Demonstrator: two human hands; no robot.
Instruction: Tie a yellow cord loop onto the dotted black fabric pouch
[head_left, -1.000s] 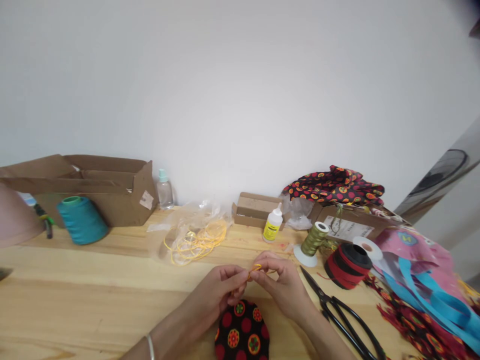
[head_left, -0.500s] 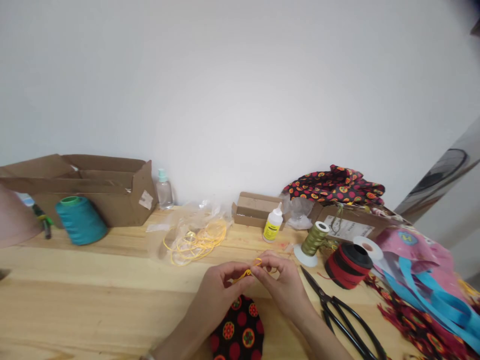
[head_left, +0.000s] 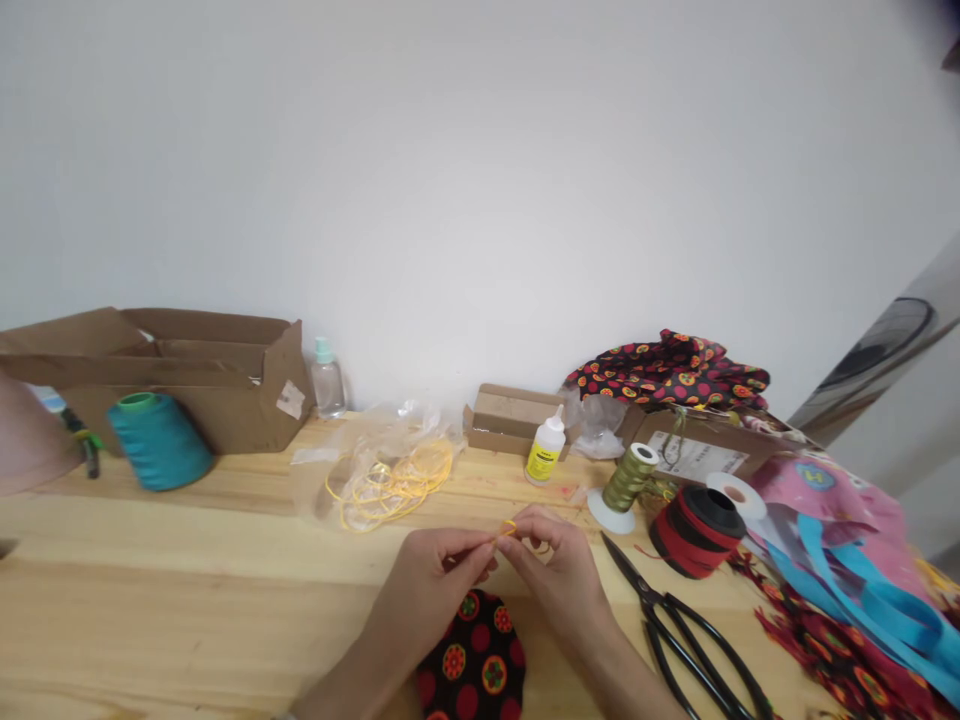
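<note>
My left hand (head_left: 433, 580) and my right hand (head_left: 556, 560) meet over the table, fingertips nearly touching. Both are closed in a pinch on a short yellow cord (head_left: 510, 527), which shows as a small loop at the fingertips; the rest of it is mostly hidden by my fingers. Below them lies a rounded piece of dark patterned fabric (head_left: 480, 650) with red and orange flower circles, partly covered by my left hand. To the right of my right hand rest black-handled scissors (head_left: 679, 630), with their blades pointing away.
Behind my hands are a tangle of yellow cord (head_left: 416, 475) on plastic, a glue bottle (head_left: 545, 450) and a small cardboard box (head_left: 514, 410). Spools of olive thread (head_left: 630, 480) and red cord (head_left: 694, 535) stand right; a teal thread cone (head_left: 161, 445) and a larger box (head_left: 225, 400) stand left.
My left fingertips have moved slightly right, closer to my right fingertips. Less of the yellow cord shows between them.
</note>
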